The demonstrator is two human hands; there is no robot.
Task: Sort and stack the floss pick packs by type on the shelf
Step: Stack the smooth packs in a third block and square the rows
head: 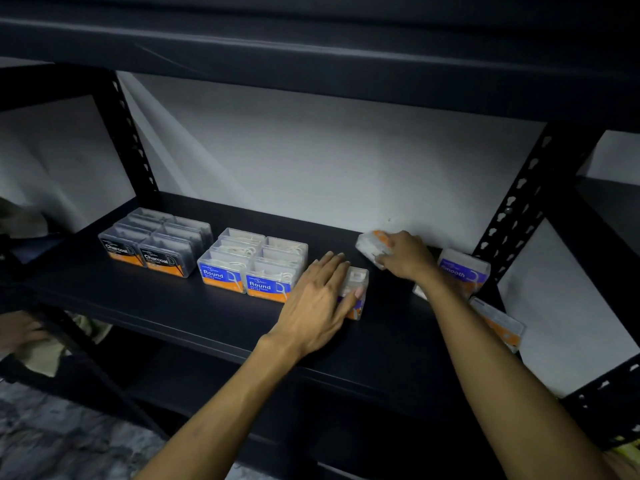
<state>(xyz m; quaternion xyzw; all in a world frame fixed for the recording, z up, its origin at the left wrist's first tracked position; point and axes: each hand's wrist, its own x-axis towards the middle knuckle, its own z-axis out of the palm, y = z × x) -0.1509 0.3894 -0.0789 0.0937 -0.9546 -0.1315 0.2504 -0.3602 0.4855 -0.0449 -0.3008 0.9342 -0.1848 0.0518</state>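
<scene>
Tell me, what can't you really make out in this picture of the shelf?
- Pack under the left hand: head view, label type covered by the palm.
- Pack in the right hand: blurred, no readable label.
- Pack lying at the shelf's right end: partly behind the right forearm, print too dim.
- Small print on the Round packs: too small.

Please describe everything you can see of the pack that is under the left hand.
The pack under the left hand is a small clear plastic box with pale contents. Its label shows purple and orange, mostly hidden. It stands upright on the black shelf, just right of the Round packs; whether it touches them is hidden. The left hand lies over its top and front, thumb on its right side.
</scene>
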